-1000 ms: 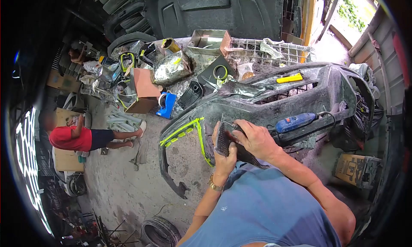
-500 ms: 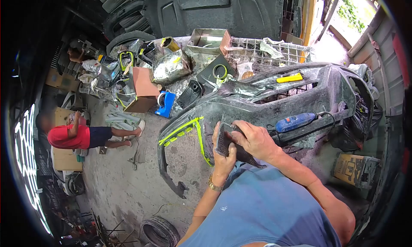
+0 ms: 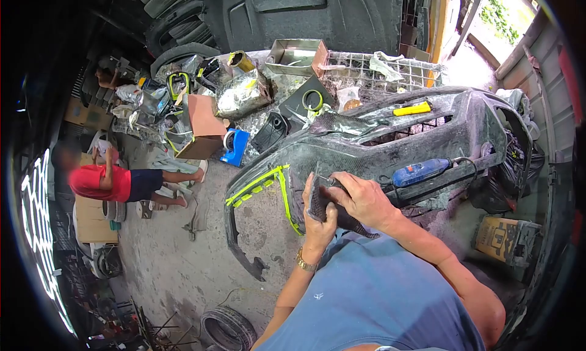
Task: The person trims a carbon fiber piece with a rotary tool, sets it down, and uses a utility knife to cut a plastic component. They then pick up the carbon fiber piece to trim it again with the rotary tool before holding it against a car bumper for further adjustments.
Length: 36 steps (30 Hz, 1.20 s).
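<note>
A large dark bumper [image 3: 342, 156] lies across the work area, with yellow-green tape [image 3: 284, 195] along its left opening. Over its near edge, my left hand [image 3: 319, 226] is wrapped round a thin dark piece [image 3: 315, 198] held upright. My right hand [image 3: 363, 197] is closed at the right of this piece, fingers bent against its upper part; a small metallic bit shows by the fingertips. A blue rotary tool [image 3: 421, 172] rests on the bumper to the right of my hands, and a yellow-handled cutter [image 3: 412, 109] lies farther back.
A person in a red top [image 3: 116, 183] stands at the left. Behind the bumper are a cardboard box [image 3: 204, 128], a blue tape dispenser [image 3: 235, 148], a metal tray [image 3: 296, 57] and a wire rack [image 3: 409, 73]. A tire [image 3: 227, 329] lies on the floor.
The person in red has shifted slightly, with arms and legs in a different position. My hands and the dark piece have hardly moved.
</note>
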### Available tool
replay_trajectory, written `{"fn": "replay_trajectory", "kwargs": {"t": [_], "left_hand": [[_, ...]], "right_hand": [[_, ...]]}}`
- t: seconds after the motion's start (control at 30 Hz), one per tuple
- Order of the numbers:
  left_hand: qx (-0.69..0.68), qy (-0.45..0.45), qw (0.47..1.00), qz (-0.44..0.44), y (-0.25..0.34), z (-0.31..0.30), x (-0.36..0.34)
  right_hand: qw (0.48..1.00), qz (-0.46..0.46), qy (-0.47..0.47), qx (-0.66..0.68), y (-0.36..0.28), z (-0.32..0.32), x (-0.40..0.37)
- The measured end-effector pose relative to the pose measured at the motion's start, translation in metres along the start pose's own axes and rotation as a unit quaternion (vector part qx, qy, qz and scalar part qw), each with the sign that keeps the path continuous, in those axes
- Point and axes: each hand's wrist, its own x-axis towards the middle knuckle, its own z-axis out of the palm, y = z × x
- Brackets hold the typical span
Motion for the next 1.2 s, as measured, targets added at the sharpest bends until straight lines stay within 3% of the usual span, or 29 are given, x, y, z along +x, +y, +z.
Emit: {"fn": "replay_trajectory", "kwargs": {"t": [0.37, 0.77, 0.83, 0.97, 1.03, 1.07, 1.13, 1.2], "left_hand": [[-0.018, -0.010, 0.999, -0.030, 0.001, -0.001, 0.000], [0.029, -0.011, 0.999, 0.014, -0.004, -0.003, 0.000], [-0.014, -0.011, 0.999, -0.032, -0.002, -0.002, -0.001], [-0.020, -0.013, 1.000, -0.012, -0.012, -0.003, -0.001], [-0.195, -0.013, 0.967, -0.165, -0.018, -0.005, -0.003], [-0.194, -0.010, 0.967, -0.165, -0.020, -0.008, -0.003], [-0.353, -0.058, 0.896, -0.262, -0.019, -0.019, 0.000], [-0.376, -0.071, 0.880, -0.280, -0.019, -0.024, 0.003]], "right_hand": [[1.000, 0.009, -0.005, 0.013, 0.000, -0.001, -0.001], [0.999, -0.029, -0.024, 0.007, -0.001, -0.001, -0.002], [1.000, 0.012, -0.025, 0.010, 0.000, -0.003, 0.001], [0.999, -0.010, -0.040, 0.001, 0.003, -0.002, 0.001], [1.000, 0.012, 0.023, 0.006, 0.007, -0.009, 0.008], [1.000, 0.011, 0.021, 0.007, 0.006, -0.015, 0.010], [0.998, 0.065, 0.012, 0.020, 0.001, -0.030, 0.011], [0.996, 0.074, 0.006, 0.039, 0.006, -0.035, 0.009]]}}
